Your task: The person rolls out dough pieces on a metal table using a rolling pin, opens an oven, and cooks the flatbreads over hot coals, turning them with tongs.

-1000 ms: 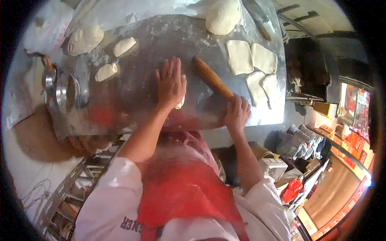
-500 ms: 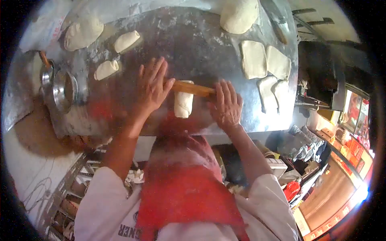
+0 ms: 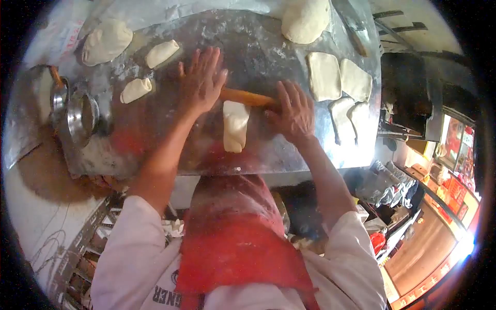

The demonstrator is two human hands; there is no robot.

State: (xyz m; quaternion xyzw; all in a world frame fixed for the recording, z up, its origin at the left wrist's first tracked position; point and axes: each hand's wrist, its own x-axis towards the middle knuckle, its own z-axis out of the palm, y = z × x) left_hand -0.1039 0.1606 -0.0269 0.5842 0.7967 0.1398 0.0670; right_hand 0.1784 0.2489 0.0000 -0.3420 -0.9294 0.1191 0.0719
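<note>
A wooden rolling pin (image 3: 248,97) lies across the far end of a strip of dough (image 3: 235,126) in front of me. My left hand (image 3: 203,85) presses on the pin's left end, palm down, with its fingers stretched out. On the other end rests my right hand (image 3: 294,111), also flat, fingers extended forward. The strip is smooth at the far part and looks folded or rolled at the near end. Two small dough rolls, one farther off (image 3: 162,53) and one nearer (image 3: 136,90), lie to the left of my left hand.
Flattened dough pieces (image 3: 324,76) lie at the right of the metal worktop (image 3: 170,150). Larger dough lumps sit at the back left (image 3: 107,42) and back right (image 3: 306,20). A metal bowl (image 3: 82,116) stands at the left edge. A dark-bladed tool (image 3: 353,30) lies at the back right.
Both hands have pushed the rolling pin away from me, past the far end of the strip. The dough strip looks longer and flatter at that end.
</note>
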